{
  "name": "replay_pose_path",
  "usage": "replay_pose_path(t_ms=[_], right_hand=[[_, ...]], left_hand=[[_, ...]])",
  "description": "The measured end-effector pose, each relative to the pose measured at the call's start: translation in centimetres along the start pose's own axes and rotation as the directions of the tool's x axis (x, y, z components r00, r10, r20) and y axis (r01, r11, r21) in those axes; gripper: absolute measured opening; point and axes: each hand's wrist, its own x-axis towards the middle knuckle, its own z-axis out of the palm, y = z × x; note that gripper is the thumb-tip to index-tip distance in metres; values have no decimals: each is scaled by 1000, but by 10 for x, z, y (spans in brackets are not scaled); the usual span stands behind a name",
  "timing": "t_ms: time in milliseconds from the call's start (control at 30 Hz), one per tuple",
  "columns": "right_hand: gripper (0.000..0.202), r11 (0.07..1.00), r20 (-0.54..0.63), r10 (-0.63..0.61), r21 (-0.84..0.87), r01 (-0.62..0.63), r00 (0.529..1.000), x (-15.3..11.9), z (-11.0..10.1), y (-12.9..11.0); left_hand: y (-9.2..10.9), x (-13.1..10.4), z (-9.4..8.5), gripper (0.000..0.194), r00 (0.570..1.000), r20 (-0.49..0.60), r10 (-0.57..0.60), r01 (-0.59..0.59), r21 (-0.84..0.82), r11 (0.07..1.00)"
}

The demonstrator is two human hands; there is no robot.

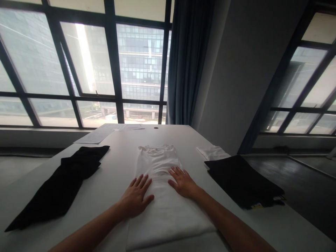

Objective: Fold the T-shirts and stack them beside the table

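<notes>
A white garment lies lengthwise on the white table, its sides folded in and its collar end pointing away toward the window. Wrinkles run across its upper part. My left hand rests flat on the garment's left side with the fingers spread. On the right side, a little farther up, my right hand lies palm down, fingers also spread, touching the cloth. Neither hand grips anything.
Black garments lie at the left and right of the table. Behind the right one is a small white cloth. Papers lie at the far left corner. Windows and a dark curtain stand beyond the far edge.
</notes>
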Motion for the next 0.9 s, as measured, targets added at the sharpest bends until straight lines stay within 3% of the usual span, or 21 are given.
replay_pose_path(t_ms=[167,300,433,533,667,900], right_hand=[[71,998,36,-65,1,65,997,-13,-12,-19],[50,988,-6,-146,41,146,989,-4,-33,-28],[42,995,-125,-6,99,19,992,32,-45,-22],[47,989,-236,104,127,-76,966,69,-44,-11],[49,975,-235,178,173,-139,956,109,-39,5],[36,980,-168,179,117,-161,969,138,-40,18]], left_hand=[[0,-30,-8,77,1000,27,-1,1,27,1000],[-8,-39,-31,64,1000,5,1,-2,14,1000],[-35,4,-50,46,992,-77,-103,96,-83,992],[-67,55,-53,44,965,-219,-147,152,10,988],[-107,108,-54,44,949,-233,-213,233,61,971],[-144,143,-62,34,961,-174,-216,228,56,972]])
